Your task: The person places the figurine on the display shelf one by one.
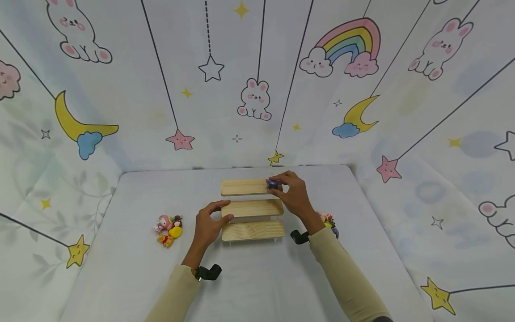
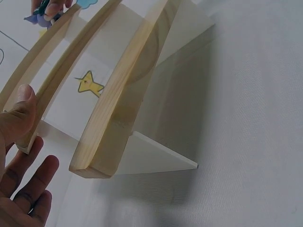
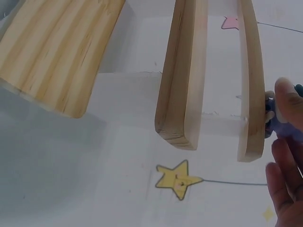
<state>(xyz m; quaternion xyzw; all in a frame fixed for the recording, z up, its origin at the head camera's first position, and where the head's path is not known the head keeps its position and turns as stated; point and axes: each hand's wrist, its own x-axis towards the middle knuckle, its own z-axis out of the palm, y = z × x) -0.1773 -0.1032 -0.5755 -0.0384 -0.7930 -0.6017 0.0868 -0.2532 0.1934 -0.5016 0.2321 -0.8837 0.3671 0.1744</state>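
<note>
A small three-tier display stand with wooden planks stands at the middle of the table in the head view. My left hand (image 1: 207,226) pinches the left end of the middle plank (image 1: 252,208), thumb on top and fingers below. At the right end of the top plank (image 1: 243,187), my right hand (image 1: 297,193) holds a small purple and dark-blue figurine (image 1: 272,184). The right wrist view shows that figurine (image 3: 279,124) against the plank's edge, partly covered by the fingers. The lowest plank (image 1: 252,231) carries nothing.
Left of the stand lies a cluster of small colourful figurines (image 1: 168,230). Another group of figurines (image 1: 329,220) is on the right, partly hidden by the right forearm. A cartoon-printed backdrop (image 1: 225,116) rises behind the white table (image 1: 137,197).
</note>
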